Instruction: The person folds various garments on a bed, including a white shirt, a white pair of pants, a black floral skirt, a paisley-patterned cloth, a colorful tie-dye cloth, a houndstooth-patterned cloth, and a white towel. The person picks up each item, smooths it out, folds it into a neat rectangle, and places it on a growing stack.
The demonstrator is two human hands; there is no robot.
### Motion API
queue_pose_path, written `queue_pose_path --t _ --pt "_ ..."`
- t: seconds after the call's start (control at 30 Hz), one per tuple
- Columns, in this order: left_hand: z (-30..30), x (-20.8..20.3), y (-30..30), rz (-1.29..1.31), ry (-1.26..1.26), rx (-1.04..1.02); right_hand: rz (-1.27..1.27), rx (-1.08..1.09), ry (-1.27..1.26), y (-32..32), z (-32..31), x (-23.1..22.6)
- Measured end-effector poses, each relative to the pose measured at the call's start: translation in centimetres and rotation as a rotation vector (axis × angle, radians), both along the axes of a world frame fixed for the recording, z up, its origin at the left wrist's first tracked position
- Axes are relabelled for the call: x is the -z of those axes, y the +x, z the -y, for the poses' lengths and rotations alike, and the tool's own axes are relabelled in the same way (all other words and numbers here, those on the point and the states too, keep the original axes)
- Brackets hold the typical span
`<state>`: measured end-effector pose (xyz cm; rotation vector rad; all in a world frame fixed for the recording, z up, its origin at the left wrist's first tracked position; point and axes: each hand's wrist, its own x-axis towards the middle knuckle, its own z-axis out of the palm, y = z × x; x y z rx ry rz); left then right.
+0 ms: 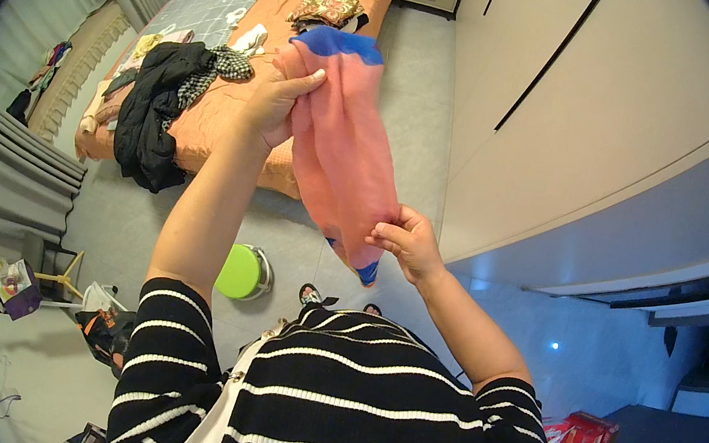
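A thin coral-pink scarf [343, 143] with blue ends hangs stretched out before me, slanting from upper left to lower right. My left hand [278, 104] grips its upper left edge, the thumb lying on top and the other fingers hidden behind the cloth. Lower down, my right hand [406, 243] pinches the right edge between thumb and fingers. The fabric lies in soft lengthwise folds, and its lower blue tip dangles below my right hand.
Ahead stands a bed [230, 136] with an orange cover, bearing a black jacket [153, 107] and several other garments. A green-topped stool [238, 272] is on the floor to the left. Pale wardrobe doors [560, 114] line the right. Red packages [585, 438] lie at lower right.
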<state>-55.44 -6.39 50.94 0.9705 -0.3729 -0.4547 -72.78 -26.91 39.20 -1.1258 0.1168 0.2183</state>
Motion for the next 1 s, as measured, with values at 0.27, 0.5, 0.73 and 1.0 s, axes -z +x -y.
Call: queue_pose_path --t 0.27,0.5,0.73,1.0 --pt "2.0 -0.3 -1.9 0.095 0.124 0.232 0.819 0.357 -1.124 5.5 2.7 -9.3" --pt "2.9 1.5 -2.1 0.213 0.286 0.343 0.849 -0.147 -1.240 11.6 1.2 -14.6" --pt "0.2 3.9 -3.6 0.139 0.113 0.296 1.134 -0.178 -1.414 13.3 0.2 -13.6" --pt "-2.7 8.5 -1.7 -0.066 -0.142 0.061 0.928 -0.497 -1.236 12.3 -3.0 -17.5"
